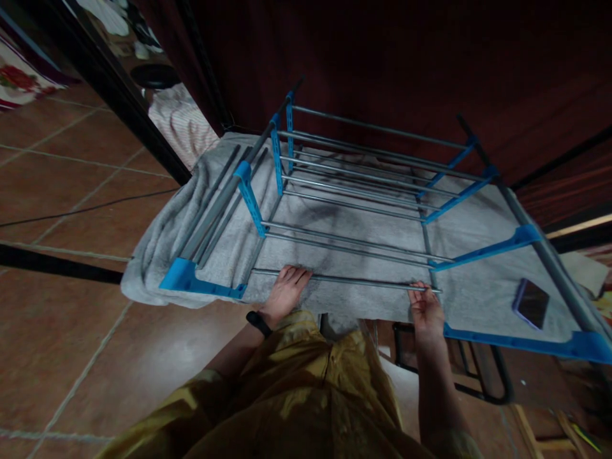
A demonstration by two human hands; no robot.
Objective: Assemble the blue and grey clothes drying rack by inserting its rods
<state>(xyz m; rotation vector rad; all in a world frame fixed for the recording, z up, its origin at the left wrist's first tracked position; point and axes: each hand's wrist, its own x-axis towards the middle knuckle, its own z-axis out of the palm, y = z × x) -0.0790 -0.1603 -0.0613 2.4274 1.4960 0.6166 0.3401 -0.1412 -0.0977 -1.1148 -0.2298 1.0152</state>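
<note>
A rack of grey metal rods and blue plastic side bars (251,201) lies on a grey towel (478,299) spread over a table. My left hand (285,290) rests on the nearest rod (354,280) near its left end, fingers curled over it. My right hand (424,307) pinches the same rod at its right end. A black band is on my left wrist.
A dark phone (530,303) lies on the towel at the right. Several loose grey tubes (217,204) lie at the rack's left side. A dark red curtain hangs behind. Brown tiled floor with a black cable is at the left; a chair frame (478,376) stands below the table.
</note>
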